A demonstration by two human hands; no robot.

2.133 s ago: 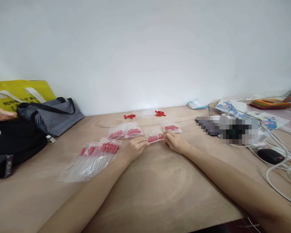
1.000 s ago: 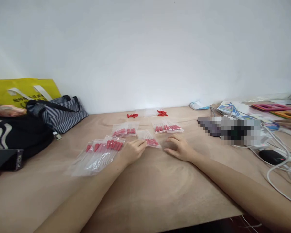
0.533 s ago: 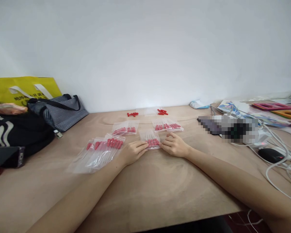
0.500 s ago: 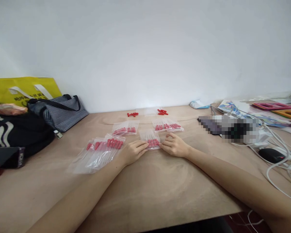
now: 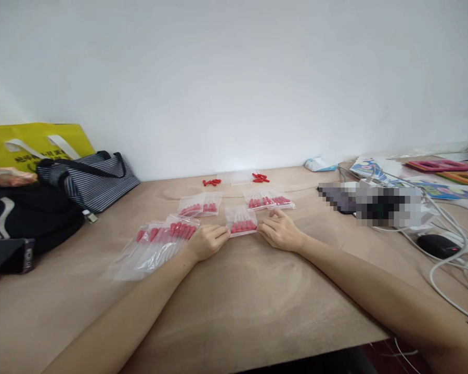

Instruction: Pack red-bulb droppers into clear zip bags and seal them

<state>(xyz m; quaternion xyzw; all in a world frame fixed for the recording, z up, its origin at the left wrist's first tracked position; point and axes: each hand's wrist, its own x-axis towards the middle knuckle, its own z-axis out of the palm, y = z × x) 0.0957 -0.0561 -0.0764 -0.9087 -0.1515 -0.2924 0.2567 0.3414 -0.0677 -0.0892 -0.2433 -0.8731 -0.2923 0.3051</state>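
Note:
A small clear plastic bag of red-capped pieces [image 5: 241, 223] lies flat on the wooden table [image 5: 237, 306] between my hands. My left hand [image 5: 206, 241] pinches its left edge with the fingertips. My right hand [image 5: 280, 231] presses on its right edge, fingers spread. A pile of similar filled bags [image 5: 159, 244] lies just left of my left hand. Two more filled bags lie behind, a left bag [image 5: 200, 204] and a right bag [image 5: 268, 199]. Loose red caps [image 5: 211, 182] and more caps [image 5: 259, 177] sit near the wall beside clear tubes [image 5: 239, 179].
A striped tote [image 5: 88, 179], a black bag [image 5: 19, 221] and a yellow bag [image 5: 27, 145] stand at the left. At the right lie a blurred-out device [image 5: 374, 203], a black mouse [image 5: 437, 245], white cables [image 5: 448, 265] and coloured papers [image 5: 374, 169].
My right hand let go of the bag and put another one down behind, then came back. Both hands now hold the edges of the small bag, which lies squarer to me.

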